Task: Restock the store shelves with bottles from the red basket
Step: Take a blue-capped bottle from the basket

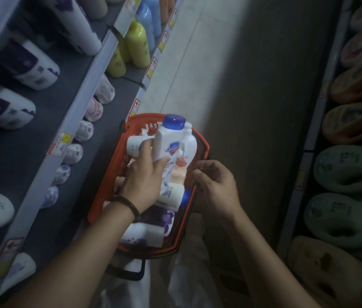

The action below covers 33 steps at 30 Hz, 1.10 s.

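Clasping a white bottle (171, 143) over the red basket (202, 143), left hand (144, 181); right hand (215, 187) grip curled round the rim.

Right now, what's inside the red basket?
White bottles lie in the red basket, including a purple-labelled bottle. The left hand grips a blue-capped bottle above them. Basket floor: hidden.

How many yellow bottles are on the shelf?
3: front yellow bottle at the shelf edge, second yellow bottle behind it, third yellow bottle nearer the camera. Others may be hidden.
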Available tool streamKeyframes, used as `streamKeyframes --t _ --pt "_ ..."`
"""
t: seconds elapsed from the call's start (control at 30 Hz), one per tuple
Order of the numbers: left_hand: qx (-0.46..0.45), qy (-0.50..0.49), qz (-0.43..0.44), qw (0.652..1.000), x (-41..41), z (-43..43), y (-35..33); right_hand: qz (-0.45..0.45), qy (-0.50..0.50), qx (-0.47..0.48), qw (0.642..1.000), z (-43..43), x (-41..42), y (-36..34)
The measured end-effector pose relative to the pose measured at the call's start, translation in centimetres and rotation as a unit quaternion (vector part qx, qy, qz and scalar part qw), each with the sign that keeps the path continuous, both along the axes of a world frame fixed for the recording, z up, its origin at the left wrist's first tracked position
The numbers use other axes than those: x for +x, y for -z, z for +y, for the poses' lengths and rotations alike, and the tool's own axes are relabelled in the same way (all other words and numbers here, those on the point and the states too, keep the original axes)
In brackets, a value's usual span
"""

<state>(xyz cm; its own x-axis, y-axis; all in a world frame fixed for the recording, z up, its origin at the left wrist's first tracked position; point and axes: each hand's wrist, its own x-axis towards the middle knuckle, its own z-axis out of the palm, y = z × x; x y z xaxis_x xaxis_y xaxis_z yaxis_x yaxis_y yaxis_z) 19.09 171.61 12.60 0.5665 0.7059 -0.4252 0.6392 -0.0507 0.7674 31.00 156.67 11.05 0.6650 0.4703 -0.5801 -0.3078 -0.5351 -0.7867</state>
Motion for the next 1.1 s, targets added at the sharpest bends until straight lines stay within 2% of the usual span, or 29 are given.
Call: streamKeyframes --t 0.13,0.37,0.7,0.9,1.1 --pt "-0.084 -0.037 -0.091 0.992 -0.9 0.5 -2.6 0.007 -0.023 0.034 0.999 1.3 0.6 -2.8" --pt "-0.134 -0.043 -0.173 0.975 -2.3 0.9 -10.6 0.02 -0.098 0.095 0.99 3.1 0.5 -11.0" --pt "-0.053 -0.031 -0.164 0.985 -4.6 2.1 -24.0 0.053 -0.188 0.164 0.967 5.6 0.7 -24.5" --pt "-0.084 -0.077 -0.2 0.973 -5.6 2.3 -32.1 0.043 -0.257 0.188 0.947 7.1 0.7 -32.7" --pt "-0.067 -0.12 -0.243 0.96 -6.3 2.8 -39.2 0.019 -0.311 0.223 0.924 8.8 0.1 -40.2"
